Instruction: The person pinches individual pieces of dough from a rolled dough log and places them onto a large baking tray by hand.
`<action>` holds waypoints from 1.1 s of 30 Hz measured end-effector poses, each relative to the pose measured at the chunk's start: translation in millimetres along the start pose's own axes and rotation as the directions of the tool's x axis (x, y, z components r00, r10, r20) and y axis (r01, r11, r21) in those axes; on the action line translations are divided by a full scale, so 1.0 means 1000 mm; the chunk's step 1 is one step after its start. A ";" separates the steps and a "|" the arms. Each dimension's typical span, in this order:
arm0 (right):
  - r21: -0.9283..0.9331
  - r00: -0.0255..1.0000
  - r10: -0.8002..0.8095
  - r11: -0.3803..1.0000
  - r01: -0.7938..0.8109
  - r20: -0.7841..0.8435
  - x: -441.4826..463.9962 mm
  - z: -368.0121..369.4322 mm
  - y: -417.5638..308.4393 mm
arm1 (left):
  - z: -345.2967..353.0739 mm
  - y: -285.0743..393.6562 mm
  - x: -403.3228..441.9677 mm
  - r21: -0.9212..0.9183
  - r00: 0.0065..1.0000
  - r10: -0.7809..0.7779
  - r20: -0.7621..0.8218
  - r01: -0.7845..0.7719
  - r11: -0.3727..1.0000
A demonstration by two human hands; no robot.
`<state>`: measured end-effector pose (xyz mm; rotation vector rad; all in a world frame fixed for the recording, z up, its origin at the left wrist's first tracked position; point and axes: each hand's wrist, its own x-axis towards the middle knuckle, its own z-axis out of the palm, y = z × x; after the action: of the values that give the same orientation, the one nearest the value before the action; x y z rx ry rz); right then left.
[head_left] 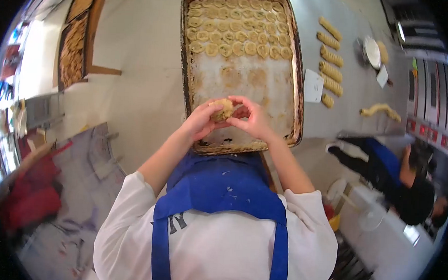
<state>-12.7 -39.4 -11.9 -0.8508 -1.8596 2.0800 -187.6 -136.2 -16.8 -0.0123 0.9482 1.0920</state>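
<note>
Over the near part of a large baking tray, I hold a round piece of pale dough with greenish flecks. My left hand is closed around its left side, with the thumb on top. The curled fingertips and thumb of my right hand meet the dough's right edge. Rows of flat round dough pieces cover the far half of the tray. Nearer to me, the worn metal surface of the tray shows. Whether the held piece is one slice or several is hard to make out.
On the metal table to the right lie several sliced dough rolls, a white card and a twisted dough strip. A white bowl stands farther back. A rack with browned pieces is at left. Another person is at right.
</note>
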 end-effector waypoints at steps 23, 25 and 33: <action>-0.032 0.984 0.012 0.999 -0.018 -0.177 0.090 0.099 -0.027 | -0.090 0.083 -0.028 0.377 0.988 0.131 0.080 -0.152 0.914; -0.008 0.992 0.041 0.999 -0.042 -0.120 0.097 0.091 -0.024 | -0.093 0.090 -0.024 0.481 0.983 0.158 0.092 -0.183 0.857; 0.524 0.940 0.186 0.791 -0.316 0.286 0.121 0.055 -0.008 | -0.090 0.104 -0.028 0.185 0.990 -0.057 0.126 0.033 0.982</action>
<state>-142.5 -20.2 -34.6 -0.7588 -1.1144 2.7797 -327.4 -144.4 -10.7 0.1852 0.9221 0.9492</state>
